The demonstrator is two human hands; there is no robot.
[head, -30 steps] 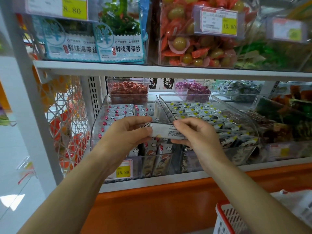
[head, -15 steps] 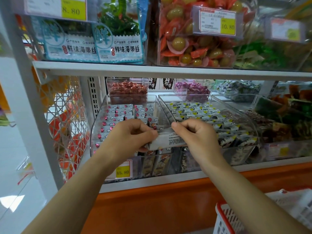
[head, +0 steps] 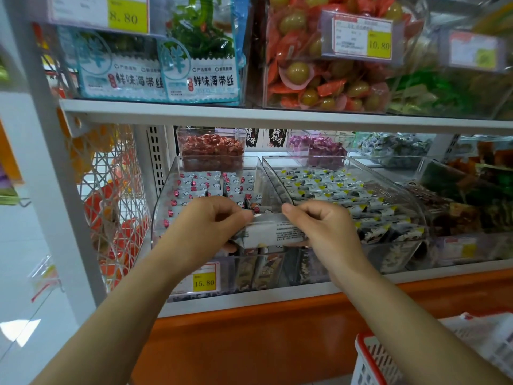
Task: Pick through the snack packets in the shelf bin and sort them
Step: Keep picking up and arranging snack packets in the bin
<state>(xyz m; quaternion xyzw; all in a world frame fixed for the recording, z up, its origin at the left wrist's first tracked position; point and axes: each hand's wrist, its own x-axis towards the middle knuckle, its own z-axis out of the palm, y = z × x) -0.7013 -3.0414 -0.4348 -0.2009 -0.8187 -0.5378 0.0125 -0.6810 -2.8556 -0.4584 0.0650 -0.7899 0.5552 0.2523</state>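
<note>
packet (head: 273, 232): white, small black print, held level | hands: left (head: 205, 226), right (head: 319, 229) pinch its ends

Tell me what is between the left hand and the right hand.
In the head view, one white snack packet with small print spans the gap; the left hand pinches one end, the right hand the other.

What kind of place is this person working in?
Most likely a snack shop: yellow price tag on a clear plastic bin of small wrapped packets, white metal shelf, red-and-white plastic basket below.
</note>
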